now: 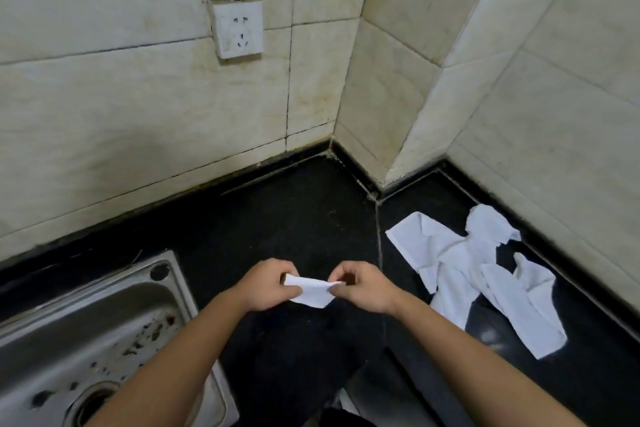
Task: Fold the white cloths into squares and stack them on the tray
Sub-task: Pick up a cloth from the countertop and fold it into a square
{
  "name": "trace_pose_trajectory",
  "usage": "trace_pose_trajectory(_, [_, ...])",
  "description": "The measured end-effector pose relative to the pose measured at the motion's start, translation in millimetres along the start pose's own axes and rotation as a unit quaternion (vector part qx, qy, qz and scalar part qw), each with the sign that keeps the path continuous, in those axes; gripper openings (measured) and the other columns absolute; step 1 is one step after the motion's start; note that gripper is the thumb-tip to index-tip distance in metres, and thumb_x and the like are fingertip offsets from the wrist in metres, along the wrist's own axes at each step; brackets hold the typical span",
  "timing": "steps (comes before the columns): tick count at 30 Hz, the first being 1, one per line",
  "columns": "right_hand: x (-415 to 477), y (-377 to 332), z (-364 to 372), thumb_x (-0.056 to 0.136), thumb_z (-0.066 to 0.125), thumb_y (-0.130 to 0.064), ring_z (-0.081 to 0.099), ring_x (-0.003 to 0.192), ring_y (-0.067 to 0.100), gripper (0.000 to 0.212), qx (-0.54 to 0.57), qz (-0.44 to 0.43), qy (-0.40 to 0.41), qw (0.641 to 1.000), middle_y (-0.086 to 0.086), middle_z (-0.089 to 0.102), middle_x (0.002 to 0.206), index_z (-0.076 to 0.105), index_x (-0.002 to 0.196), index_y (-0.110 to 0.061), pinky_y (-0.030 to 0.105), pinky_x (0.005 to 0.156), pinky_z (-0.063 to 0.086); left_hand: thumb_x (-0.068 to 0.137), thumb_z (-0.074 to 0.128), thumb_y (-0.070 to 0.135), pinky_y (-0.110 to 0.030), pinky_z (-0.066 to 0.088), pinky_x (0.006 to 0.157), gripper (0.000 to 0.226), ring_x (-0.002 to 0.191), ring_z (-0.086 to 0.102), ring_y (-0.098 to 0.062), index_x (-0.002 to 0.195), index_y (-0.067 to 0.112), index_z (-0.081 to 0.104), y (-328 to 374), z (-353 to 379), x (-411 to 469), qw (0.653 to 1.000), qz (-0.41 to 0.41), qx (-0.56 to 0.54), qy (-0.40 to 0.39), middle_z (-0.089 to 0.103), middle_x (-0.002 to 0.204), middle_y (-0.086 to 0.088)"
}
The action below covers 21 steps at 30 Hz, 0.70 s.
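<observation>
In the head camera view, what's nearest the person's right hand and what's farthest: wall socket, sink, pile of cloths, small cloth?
1. Small cloth: pinched in the right hand itself.
2. Pile of cloths: on the counter, just to the right.
3. Sink: across to the left.
4. Wall socket: high up and farthest back.

We read small white folded cloth [311,292] as thin fabric, matt, soft. Loose white cloth pile [460,270]: same matt fabric, creased. Black stone countertop [294,218]: polished, glossy. Stainless steel sink [114,302]: dull sheen, dirt-speckled. Cream wall tiles [138,107]: smooth, stained. White plastic wall socket [239,28]: grimy.
</observation>
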State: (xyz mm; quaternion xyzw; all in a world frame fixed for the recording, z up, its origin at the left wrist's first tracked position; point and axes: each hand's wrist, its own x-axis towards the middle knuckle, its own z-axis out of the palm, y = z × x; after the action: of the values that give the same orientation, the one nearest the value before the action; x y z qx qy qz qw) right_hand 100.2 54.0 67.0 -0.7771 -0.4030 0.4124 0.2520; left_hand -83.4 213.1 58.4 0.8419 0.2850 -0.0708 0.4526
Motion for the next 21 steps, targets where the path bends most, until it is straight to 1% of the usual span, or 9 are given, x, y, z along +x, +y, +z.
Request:
trace_pose_trajectory(2, [-15, 4, -6, 0.079, 0.076, -0.03, 0.066, 0.083, 0.014, 0.009, 0.101, 0.017, 0.037, 0.994, -0.002, 0.072, 0.088, 0.071, 0.084, -0.025, 0.034, 0.083, 0.053, 0.085, 0.074, 0.024, -0.028, 0.051, 0.068, 0.008, 0.078, 0.07, -0.013, 0.089, 0.018, 0.071, 17, -3, -9, 0.988, -0.013, -0.152, -0.008, 0.074, 0.084, 0.001])
trace_pose_trajectory(4, [-33, 5, -8, 0.081, 0.077, -0.03, 0.062, 0.084, 0.013, 0.01, 0.214, 0.031, 0.067, 0.974, 0.0, 0.069, 0.087, 0.07, 0.083, -0.023, 0.032, 0.084, 0.049, 0.089, 0.072, 0.02, -0.027, 0.054, 0.072, 0.014, 0.087, 0.073, -0.016, 0.1, 0.012, 0.072, 34, 0, -14, 0.965, -0.029, -0.261, -0.001, 0.077, 0.094, -0.002])
trace_pose_trajectory(7, [-63, 16, -2, 0.089, 0.071, -0.031, 0.065, 0.095, 0.015, 0.013, 0.355, 0.062, 0.095, 0.928, 0.005, 0.072, 0.102, 0.067, 0.095, -0.02, 0.032, 0.09, 0.051, 0.091, 0.069, 0.024, -0.039, 0.058, 0.077, 0.019, 0.092, 0.073, -0.025, 0.106, 0.011, 0.07, 53, 18, -12, 0.931, -0.069, -0.358, -0.001, 0.076, 0.098, -0.008])
trace_pose_trajectory(9, [-86, 32, 8, 0.092, 0.069, -0.035, 0.067, 0.107, 0.021, 0.02, 0.427, 0.088, 0.099, 0.895, 0.01, 0.072, 0.116, 0.068, 0.105, -0.019, 0.037, 0.099, 0.051, 0.092, 0.068, 0.026, -0.047, 0.057, 0.085, 0.025, 0.096, 0.072, -0.03, 0.111, 0.011, 0.069, 63, 41, -12, 0.909, -0.102, -0.401, -0.039, 0.076, 0.102, -0.011])
trace_pose_trajectory(11, [-112, 48, 19, 0.093, 0.067, -0.03, 0.066, 0.114, 0.025, 0.023, 0.478, 0.104, 0.089, 0.868, 0.01, 0.071, 0.121, 0.069, 0.112, -0.017, 0.041, 0.102, 0.051, 0.091, 0.069, 0.024, -0.052, 0.056, 0.089, 0.03, 0.099, 0.071, -0.035, 0.116, 0.007, 0.066, 74, 65, -15, 0.89, -0.138, -0.427, -0.075, 0.074, 0.106, -0.015])
trace_pose_trajectory(13, [-141, 63, 26, 0.094, 0.066, -0.018, 0.066, 0.113, 0.023, 0.027, 0.487, 0.111, 0.091, 0.861, 0.01, 0.07, 0.123, 0.069, 0.121, -0.015, 0.043, 0.104, 0.05, 0.092, 0.068, 0.019, -0.054, 0.055, 0.09, 0.032, 0.101, 0.07, -0.039, 0.118, 0.003, 0.063, 87, 89, -20, 0.878, -0.155, -0.441, -0.107, 0.073, 0.109, -0.02])
trace_pose_trajectory(16, [-188, 87, 26, 0.093, 0.063, -0.004, 0.066, 0.116, 0.025, 0.034, 0.492, 0.117, 0.134, 0.852, 0.008, 0.07, 0.124, 0.067, 0.125, -0.016, 0.047, 0.106, 0.048, 0.094, 0.064, 0.015, -0.054, 0.054, 0.092, 0.03, 0.103, 0.069, -0.038, 0.121, 0.001, 0.062, 118, 119, -29, 0.881, -0.134, -0.419, -0.174, 0.072, 0.111, -0.02])
trace_pose_trajectory(19, [-239, 105, 13, 0.092, 0.061, 0.001, 0.067, 0.113, 0.026, 0.039, 0.502, 0.118, 0.197, 0.834, 0.01, 0.07, 0.122, 0.066, 0.126, -0.016, 0.042, 0.094, 0.055, 0.093, 0.059, 0.001, -0.052, 0.054, 0.092, 0.03, 0.104, 0.069, -0.035, 0.123, 0.004, 0.059, 156, 145, -38, 0.89, -0.081, -0.383, -0.232, 0.072, 0.113, -0.018])
trace_pose_trajectory(21, [-281, 113, 4, 0.091, 0.059, 0.003, 0.07, 0.101, 0.02, 0.039, 0.498, 0.113, 0.242, 0.825, 0.008, 0.072, 0.116, 0.066, 0.126, -0.014, 0.035, 0.081, 0.057, 0.091, 0.057, -0.005, -0.051, 0.055, 0.091, 0.036, 0.105, 0.069, -0.034, 0.125, 0.009, 0.058, 186, 165, -46, 0.9, -0.044, -0.338, -0.272, 0.072, 0.114, -0.017])
